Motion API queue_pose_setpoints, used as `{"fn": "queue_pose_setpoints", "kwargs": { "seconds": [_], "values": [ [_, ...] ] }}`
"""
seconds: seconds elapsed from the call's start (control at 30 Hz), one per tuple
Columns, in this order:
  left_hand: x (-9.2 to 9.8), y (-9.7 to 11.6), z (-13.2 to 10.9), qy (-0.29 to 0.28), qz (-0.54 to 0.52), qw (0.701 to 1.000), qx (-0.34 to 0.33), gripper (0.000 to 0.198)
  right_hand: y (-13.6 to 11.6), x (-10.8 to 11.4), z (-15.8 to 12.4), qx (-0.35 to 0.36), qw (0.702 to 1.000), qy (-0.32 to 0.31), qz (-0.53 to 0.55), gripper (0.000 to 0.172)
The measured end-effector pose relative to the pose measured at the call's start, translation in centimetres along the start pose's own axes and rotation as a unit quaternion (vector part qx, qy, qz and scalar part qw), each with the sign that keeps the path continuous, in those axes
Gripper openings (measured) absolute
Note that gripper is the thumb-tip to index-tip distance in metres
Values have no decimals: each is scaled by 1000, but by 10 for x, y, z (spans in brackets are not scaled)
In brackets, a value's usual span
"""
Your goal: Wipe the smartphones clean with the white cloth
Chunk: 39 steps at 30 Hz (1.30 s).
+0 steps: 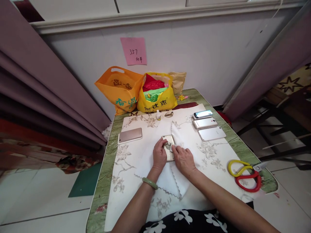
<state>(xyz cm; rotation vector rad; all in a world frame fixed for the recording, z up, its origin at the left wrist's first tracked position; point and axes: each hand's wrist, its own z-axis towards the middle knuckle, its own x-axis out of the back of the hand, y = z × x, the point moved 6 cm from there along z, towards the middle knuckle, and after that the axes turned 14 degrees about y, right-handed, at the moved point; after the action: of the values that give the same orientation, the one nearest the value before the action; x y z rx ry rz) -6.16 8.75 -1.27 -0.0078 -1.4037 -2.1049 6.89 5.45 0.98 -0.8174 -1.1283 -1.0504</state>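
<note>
A gold-and-white phone (170,155) lies at the middle of the table on a white cloth (167,181) with scalloped edges. My left hand (159,154), below a green bangle, grips the phone's left side, its fingers curled over the upper part. On the phone's right side, my right hand (184,159) pinches a small bit of white material against the surface. A round ornament (168,145) shows on the phone between my hands. More white cloth rises beside the phone's upper right.
Two stacked phones (130,135) lie left; several (212,133) lie right. Scissors (245,173) rest near the right edge. A small bottle (158,115), an orange bag (121,89), a yellow bag (159,101) and a tan packet (178,82) stand at the back.
</note>
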Motion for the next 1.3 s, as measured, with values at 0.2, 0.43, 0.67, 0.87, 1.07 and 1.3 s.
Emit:
{"fn": "queue_pose_setpoints", "kwargs": {
  "seconds": [0.2, 0.43, 0.67, 0.87, 1.07, 1.3],
  "values": [
    [0, 2, 1, 0, -1, 1000, -11, 47, 7, -3, 15, -10, 999, -37, -14, 50],
    [1, 5, 1, 1, 2, 1000, -16, 46, 5, 2, 14, 13, 999, -46, -14, 54],
    [0, 3, 1, 1, -1, 1000, -17, 47, 0, 6, 8, 13, 999, -30, -6, 48],
    [-1, 0, 0, 0, 1, 1000, -5, 46, -2, 9, 6, 13, 1000, -27, -5, 48],
    [0, -1, 1, 1, -3, 1000, -4, 48, -9, 12, -5, 31, 999, -21, 10, 46],
    [-1, -2, 0, -2, -3, 1000, 20, 43, -21, 13, 4, 41, 999, -20, 20, 46]
  ]
}}
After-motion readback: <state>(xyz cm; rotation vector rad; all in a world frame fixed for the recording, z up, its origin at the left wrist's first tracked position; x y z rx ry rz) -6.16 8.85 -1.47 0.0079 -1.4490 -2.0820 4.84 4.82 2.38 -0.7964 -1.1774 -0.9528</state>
